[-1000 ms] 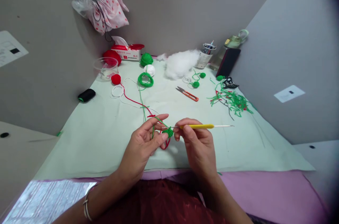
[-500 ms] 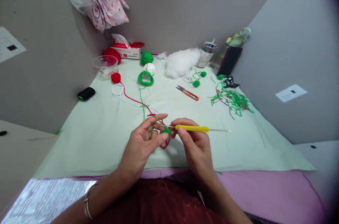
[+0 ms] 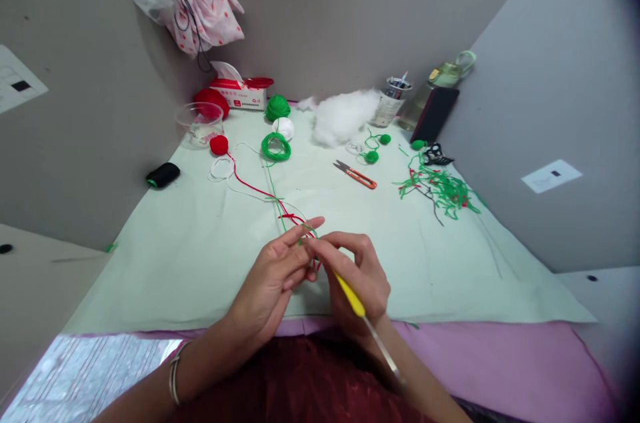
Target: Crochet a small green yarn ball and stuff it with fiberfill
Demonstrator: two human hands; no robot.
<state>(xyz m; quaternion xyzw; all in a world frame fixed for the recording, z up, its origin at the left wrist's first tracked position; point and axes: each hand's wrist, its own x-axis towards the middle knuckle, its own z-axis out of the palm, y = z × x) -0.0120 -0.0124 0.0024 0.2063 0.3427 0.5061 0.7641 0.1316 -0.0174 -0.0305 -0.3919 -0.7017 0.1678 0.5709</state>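
My left hand is closed near the front of the table, its index finger stretched out with green yarn over it. The green crochet piece it pinched is now mostly hidden by fingers. My right hand holds a crochet hook by its yellow handle, the metal rear end slanting down over the right wrist. Its thumb and index fingertips touch the left fingertips. Red yarn runs from a small red ball to the hands. Green yarn comes from a loose coil.
Orange thread snips lie mid-table, behind them white stuffing. Green and red yarn scraps spread at the right. A clear tub, tissue box, black spool, phone and pen cup stand or lie around the edges.
My right hand has turned, swinging the hook from nearly level to steeply slanted toward me. Its fingertips have moved left onto my left fingertips, covering the green piece.
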